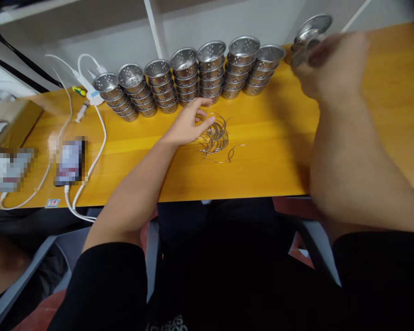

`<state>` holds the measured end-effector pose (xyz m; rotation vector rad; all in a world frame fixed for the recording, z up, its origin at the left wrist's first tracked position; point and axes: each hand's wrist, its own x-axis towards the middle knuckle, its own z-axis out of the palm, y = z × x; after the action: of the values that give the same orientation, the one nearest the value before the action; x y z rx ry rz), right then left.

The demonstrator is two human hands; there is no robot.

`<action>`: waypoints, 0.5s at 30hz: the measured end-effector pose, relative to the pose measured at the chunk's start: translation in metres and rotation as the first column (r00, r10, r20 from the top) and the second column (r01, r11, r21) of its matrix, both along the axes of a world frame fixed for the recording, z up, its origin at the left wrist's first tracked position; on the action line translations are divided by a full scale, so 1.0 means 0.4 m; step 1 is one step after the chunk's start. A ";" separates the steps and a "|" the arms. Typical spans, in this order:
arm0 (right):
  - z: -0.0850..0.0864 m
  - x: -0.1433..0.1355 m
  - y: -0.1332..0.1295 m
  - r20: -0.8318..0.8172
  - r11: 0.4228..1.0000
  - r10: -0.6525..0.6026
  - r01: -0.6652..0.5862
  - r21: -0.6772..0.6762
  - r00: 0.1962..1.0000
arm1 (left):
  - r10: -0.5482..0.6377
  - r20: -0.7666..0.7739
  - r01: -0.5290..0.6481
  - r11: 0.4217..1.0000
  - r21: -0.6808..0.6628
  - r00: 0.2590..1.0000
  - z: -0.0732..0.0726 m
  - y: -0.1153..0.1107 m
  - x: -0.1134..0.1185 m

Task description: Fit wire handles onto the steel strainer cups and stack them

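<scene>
My left hand hovers at the edge of a loose pile of thin curved metal wires, thumb and fingers apart with nothing visible between them. A few wires lie a little apart from the pile, towards me. At the back right, my right hand is reached out to a stack of perforated steel cups. Motion blur and the hand itself hide much of that stack. The right fingers are curled and smeared, so whether they grip a cup cannot be made out.
Several stacks of perforated steel cups stand in a row along the back of the wooden table. To the left are a phone on a white cable, a power strip, a syringe and a cardboard box. Another person's arm shows at lower left.
</scene>
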<state>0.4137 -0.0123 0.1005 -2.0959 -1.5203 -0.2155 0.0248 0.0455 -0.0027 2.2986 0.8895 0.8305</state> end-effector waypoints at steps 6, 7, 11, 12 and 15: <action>-0.017 -0.142 -0.025 0.019 0.661 0.495 -0.391 0.640 0.869 | -0.017 -0.003 0.017 1.000 0.013 1.000 -0.007 0.005 0.002; -0.034 -0.187 -0.039 -0.046 0.655 0.574 -0.425 0.625 0.817 | -0.024 0.008 0.024 1.000 0.012 1.000 0.001 -0.003 0.003; -0.109 -0.354 -0.092 -0.434 0.743 0.667 -0.586 0.324 0.606 | -0.038 0.040 0.036 0.998 0.048 0.998 0.047 -0.038 0.009; -0.124 -0.378 -0.098 -0.465 0.727 0.677 -0.620 0.297 0.571 | -0.032 0.028 0.030 0.997 0.075 0.999 0.056 -0.043 0.010; -0.150 -0.399 -0.095 -0.425 0.616 0.768 -0.733 0.287 0.479 | -0.015 -0.016 0.017 0.989 0.145 1.000 0.070 -0.039 0.008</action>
<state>0.2540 -0.0503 0.0404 -1.0780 -1.8641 0.5840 0.0278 0.0300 0.0253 2.4366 0.8408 0.8991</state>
